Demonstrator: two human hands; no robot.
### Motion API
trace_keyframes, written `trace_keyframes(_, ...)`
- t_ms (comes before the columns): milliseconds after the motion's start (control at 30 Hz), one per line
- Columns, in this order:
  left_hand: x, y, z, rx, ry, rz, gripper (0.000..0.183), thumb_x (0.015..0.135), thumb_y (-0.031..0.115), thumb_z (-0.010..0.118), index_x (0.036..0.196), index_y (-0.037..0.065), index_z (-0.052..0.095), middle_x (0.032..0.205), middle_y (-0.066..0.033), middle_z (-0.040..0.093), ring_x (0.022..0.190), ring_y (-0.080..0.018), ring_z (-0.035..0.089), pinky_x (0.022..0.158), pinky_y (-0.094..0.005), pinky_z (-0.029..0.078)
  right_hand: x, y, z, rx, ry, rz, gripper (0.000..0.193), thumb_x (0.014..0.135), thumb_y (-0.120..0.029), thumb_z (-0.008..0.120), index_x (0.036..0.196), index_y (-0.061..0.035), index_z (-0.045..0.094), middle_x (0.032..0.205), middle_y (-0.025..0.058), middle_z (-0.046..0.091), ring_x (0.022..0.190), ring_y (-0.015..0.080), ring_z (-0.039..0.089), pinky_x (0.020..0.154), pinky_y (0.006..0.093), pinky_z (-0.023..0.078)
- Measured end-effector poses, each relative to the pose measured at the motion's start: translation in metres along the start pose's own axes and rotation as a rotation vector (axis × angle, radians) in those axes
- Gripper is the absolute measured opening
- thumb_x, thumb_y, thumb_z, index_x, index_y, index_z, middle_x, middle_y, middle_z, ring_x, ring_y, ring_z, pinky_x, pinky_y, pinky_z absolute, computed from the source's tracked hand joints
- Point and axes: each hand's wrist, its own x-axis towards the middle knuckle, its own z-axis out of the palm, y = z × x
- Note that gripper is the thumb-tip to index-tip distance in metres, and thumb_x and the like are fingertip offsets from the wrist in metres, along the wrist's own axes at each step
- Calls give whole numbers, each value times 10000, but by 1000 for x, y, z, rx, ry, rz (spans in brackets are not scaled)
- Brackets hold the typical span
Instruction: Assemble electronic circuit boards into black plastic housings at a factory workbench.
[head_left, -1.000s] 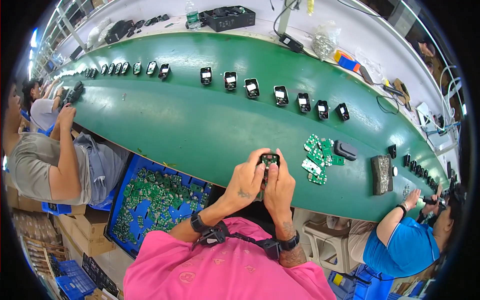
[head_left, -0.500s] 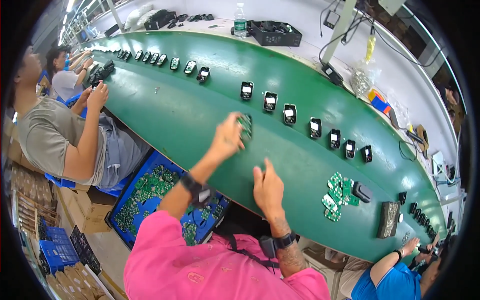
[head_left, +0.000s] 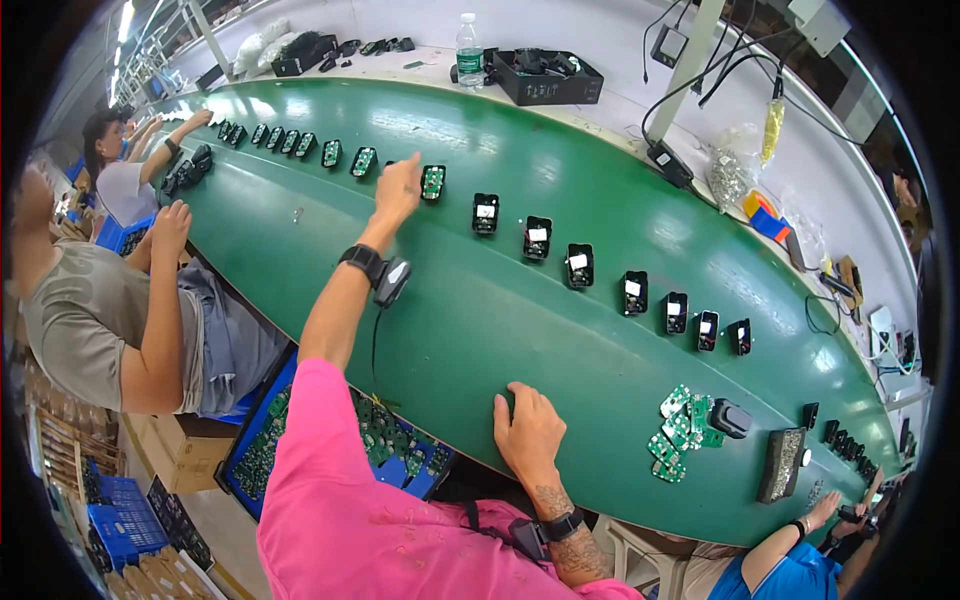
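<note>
My left hand reaches across the green table, just left of a black plastic housing with a green circuit board lying in its opening. The index finger is stretched out, the other fingers are partly hidden, and no thing shows in the hand. My right hand is near the table's front edge, thumb and forefinger apart, holding nothing. Right of the left hand runs a line of open black housings with white labels inside. Farther left, several housings hold green boards.
Loose circuit boards lie in a pile beside a dark rounded case and a speckled block. Below the table edge stands a blue tray of boards. People sit at left and lower right. A bottle and black bin stand behind.
My left hand has moved away from me and leftward, letting go of the circuit board it held; a board now lies in the housing beside it. The right hand is nearer the front edge.
</note>
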Motion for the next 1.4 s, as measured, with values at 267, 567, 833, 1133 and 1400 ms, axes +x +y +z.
trace_keyframes(267,-44,92,-9,-239,-354,438,811,771,268,789,1457,7,446,1487,-239,471,1384,-373,450,1146,-407,372,-5,9,1,51,53,39,221,870,-226,702,1018,-72,646,893,80,677,819,269,668,654,404,542)
trace_keyframes(567,-83,125,-4,-282,-158,157,658,672,185,854,1250,-13,611,1127,-172,691,1012,-310,677,904,-378,529,-63,76,-86,95,307,127,188,868,-159,716,983,-20,664,890,152,666,815,349,646,715,436,518)
trace_keyframes(833,-293,263,-36,-354,-447,644,877,629,283,911,1396,82,536,1389,-144,573,1100,-293,668,844,-364,580,-95,140,-133,-262,377,562,242,851,-184,755,973,-2,653,945,151,599,887,343,601,778,432,481)
trace_keyframes(1133,-329,292,-88,-659,-271,630,558,780,175,833,1298,80,648,1235,-106,639,732,-182,663,627,-297,559,-96,112,-157,251,202,351,167,810,-53,751,946,-18,661,836,92,687,785,224,645,695,350,499)
trace_keyframes(1400,-327,297,-96,-1014,-994,53,384,856,24,741,1221,-30,635,904,-121,724,738,-134,704,660,-261,570,-88,66,-146,524,94,79,288,778,-46,780,1053,-12,701,894,101,684,853,225,656,738,326,524)
